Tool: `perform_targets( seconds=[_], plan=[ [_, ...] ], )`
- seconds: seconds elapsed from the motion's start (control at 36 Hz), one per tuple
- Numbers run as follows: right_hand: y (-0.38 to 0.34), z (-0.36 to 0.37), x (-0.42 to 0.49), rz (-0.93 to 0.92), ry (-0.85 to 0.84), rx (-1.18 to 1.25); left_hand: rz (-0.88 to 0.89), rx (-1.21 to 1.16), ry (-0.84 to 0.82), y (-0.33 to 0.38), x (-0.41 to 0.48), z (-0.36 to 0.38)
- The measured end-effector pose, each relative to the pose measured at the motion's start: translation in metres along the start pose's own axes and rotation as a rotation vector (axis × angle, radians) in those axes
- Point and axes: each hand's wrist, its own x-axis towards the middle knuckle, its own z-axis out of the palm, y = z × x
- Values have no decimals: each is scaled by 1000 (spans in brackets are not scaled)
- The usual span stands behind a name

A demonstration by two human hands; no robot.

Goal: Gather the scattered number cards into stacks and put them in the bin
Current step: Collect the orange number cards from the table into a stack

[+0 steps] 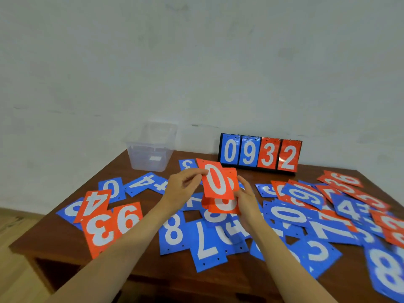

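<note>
Over the middle of the brown wooden table [54, 234], the left hand [184, 185] pinches a red zero card [217, 182] by its edge; the right hand [246, 197] grips the red card stack [223, 206] beneath. I'd square the edges first.

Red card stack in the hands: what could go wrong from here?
1. The stack of red number cards is fanned unevenly between the left hand and the right hand. The lower cards stick out and could slip loose.
2. The clear plastic bin sits at the far corner of the brown wooden table. Reaching for it may drag the overlapping blue number cards that lie under the arms.
</note>
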Motion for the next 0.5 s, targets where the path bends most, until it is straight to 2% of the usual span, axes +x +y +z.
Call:
perform_targets(
  seconds=[0.11,0.31,0.5],
  plan=[
    [-1,-4,-4,10,-16,47,-121,-131,-27,2,-8,13],
    [1,2,-4,-4,1,47,-180,75,-127,-7,-19,22],
    [11,14,-4,-42,-70,-61,-189,204,-177,-13,-22,18]
  ],
)
